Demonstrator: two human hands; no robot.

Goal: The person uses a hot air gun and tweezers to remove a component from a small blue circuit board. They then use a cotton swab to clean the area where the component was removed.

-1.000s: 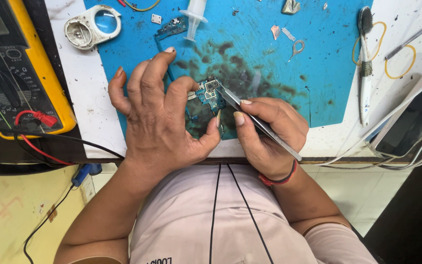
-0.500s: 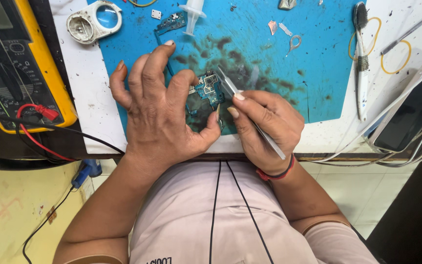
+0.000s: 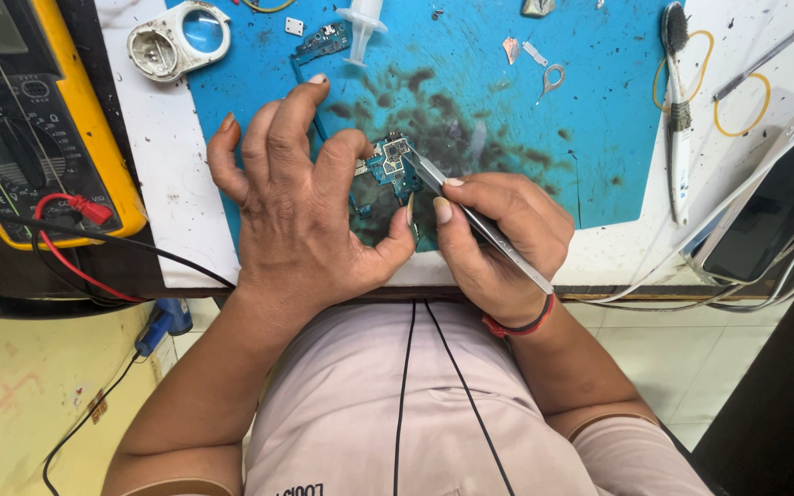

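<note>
A small blue circuit board [image 3: 390, 165] lies on a blue work mat [image 3: 507, 119] stained dark in its middle. My left hand [image 3: 300, 207] presses down on the board's left side with spread fingers, its thumb near the board's lower edge. In my right hand [image 3: 498, 234] I grip metal tweezers [image 3: 470, 216], and their tips touch the top of the board. Much of the board is hidden under my left fingers.
A yellow multimeter [image 3: 29, 129] with a red lead [image 3: 75, 230] sits at the left. At the top lie a white magnifier loupe [image 3: 176, 41], a second small board [image 3: 322, 41] and a syringe [image 3: 363, 23]. A brush [image 3: 677, 110], yellow rubber bands and a phone [image 3: 774, 207] are at the right.
The view has shifted slightly. Both hands stay on the board, with the tweezers still at its top.
</note>
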